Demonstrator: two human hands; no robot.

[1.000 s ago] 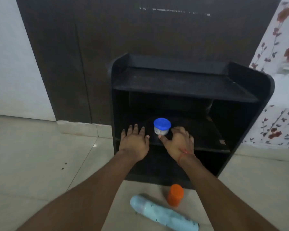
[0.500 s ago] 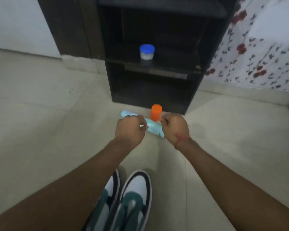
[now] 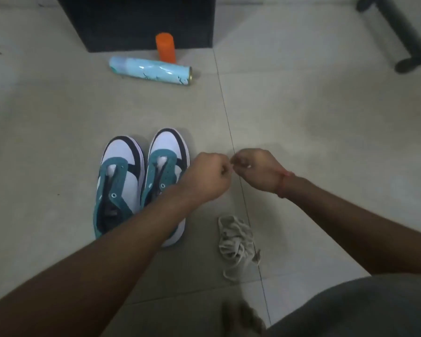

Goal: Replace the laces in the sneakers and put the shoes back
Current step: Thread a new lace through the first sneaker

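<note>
Two teal, white and black sneakers stand side by side on the tiled floor, the left sneaker point(image 3: 118, 166) and the right sneaker point(image 3: 168, 147), toes pointing away, eyelets bare. My left forearm crosses over the heel of the right one. A loose heap of off-white laces point(image 3: 236, 239) lies on the floor to their right. Above the floor, just right of the sneakers, my left hand point(image 3: 209, 176) and my right hand point(image 3: 255, 171) are curled with fingertips meeting. They pinch something small and pale between them; what it is cannot be made out.
A light blue spray can point(image 3: 151, 70) lies on its side beyond the sneakers, an orange bottle point(image 3: 165, 49) upright behind it. The black shelf unit's base point(image 3: 136, 20) stands at the top. A black tubular frame point(image 3: 399, 32) sits top right. My grey-clad leg point(image 3: 350, 310) fills the bottom right.
My view has tilted down from the shelf to the floor. Both hands drew back from the shelf's middle board to beside the sneakers and curled together.
</note>
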